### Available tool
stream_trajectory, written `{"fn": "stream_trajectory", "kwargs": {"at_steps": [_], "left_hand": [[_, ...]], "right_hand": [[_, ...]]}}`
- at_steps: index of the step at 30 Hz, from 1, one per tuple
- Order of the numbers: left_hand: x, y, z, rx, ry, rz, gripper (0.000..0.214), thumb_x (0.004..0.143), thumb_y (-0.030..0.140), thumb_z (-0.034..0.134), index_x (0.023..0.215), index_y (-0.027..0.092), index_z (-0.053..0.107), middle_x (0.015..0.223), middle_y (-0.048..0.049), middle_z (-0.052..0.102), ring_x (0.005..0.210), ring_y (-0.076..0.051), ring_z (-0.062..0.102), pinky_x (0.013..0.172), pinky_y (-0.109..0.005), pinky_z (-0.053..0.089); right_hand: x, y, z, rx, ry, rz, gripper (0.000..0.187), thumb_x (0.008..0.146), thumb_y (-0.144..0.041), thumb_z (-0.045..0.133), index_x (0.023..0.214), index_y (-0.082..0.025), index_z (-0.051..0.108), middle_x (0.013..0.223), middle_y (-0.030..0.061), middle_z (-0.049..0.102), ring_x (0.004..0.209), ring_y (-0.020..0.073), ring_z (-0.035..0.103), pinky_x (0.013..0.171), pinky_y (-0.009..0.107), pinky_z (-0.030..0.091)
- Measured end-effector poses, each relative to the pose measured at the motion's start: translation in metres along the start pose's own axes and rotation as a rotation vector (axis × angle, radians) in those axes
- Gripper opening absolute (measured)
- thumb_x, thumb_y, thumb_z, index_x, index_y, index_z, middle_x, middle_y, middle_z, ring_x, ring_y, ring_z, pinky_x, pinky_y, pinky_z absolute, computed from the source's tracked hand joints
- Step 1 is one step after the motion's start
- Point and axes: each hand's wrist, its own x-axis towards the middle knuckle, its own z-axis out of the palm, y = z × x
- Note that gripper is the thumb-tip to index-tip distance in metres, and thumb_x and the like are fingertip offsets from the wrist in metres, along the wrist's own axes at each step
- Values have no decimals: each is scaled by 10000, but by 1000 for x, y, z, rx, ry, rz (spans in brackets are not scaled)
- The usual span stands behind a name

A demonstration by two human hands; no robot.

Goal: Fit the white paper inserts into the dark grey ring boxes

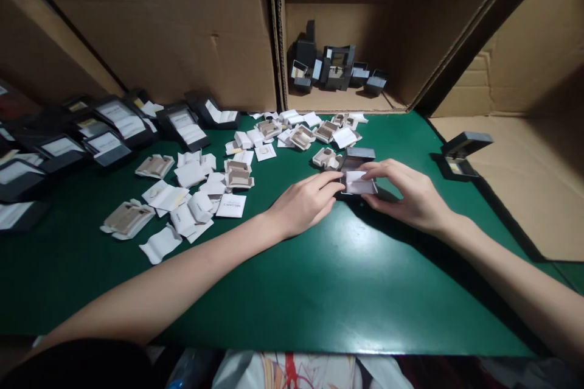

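Observation:
A small dark hinged box point(358, 154) sits between my hands with its lid raised. A folded white paper insert point(359, 182) lies in its opening. My left hand point(303, 203) is closed at the left side of the box, fingertips on its edge. From the right, my right hand point(406, 194) grips the insert with thumb and forefinger bent around its right end. The box's lower front is partly hidden by the fingers and shadow. Just behind it rests a torn beige and white inner tray point(325, 158).
Loose white papers point(189, 173) and several beige trays point(128, 218) spread over the green table point(292, 291). Many open black boxes point(121, 118) crowd the left. Further dark boxes stand inside a cardboard carton point(347, 17); one open box point(458, 161) stands at the right.

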Motion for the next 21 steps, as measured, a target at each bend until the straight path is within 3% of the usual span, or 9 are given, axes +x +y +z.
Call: {"fn": "stream_trajectory", "kwargs": {"at_steps": [7,12,17,21], "left_hand": [[-2,0,0,-95,9,-30,285,898,82,459,1147,127,590,1298,-134,546,1151,-216,586,936,-355,542],[-2,-1,0,-177,22,-83,261,889,89,484,1093,140,639,1289,-112,561,1139,-207,594,962,-350,521],[1,-1,0,-279,54,-164,209,866,137,551,1042,153,662,1240,-98,603,1122,-207,602,978,-366,510],[3,0,-1,-442,148,-302,229,832,134,585,1046,129,667,1134,-86,662,1032,-182,650,926,-321,553]], "right_hand": [[-2,1,2,23,-39,43,227,866,-253,589,1078,-210,521,1067,112,653,969,208,634,791,341,514],[-2,4,5,-122,-67,51,219,862,-317,612,1047,-222,544,1090,90,677,959,242,596,790,418,460],[-3,4,7,-38,-27,8,244,850,-289,626,1074,-219,560,1033,94,684,917,226,569,744,384,511],[-2,-2,9,16,-36,-49,285,881,-185,564,1166,-197,554,1074,98,678,925,204,551,775,355,522]]}}
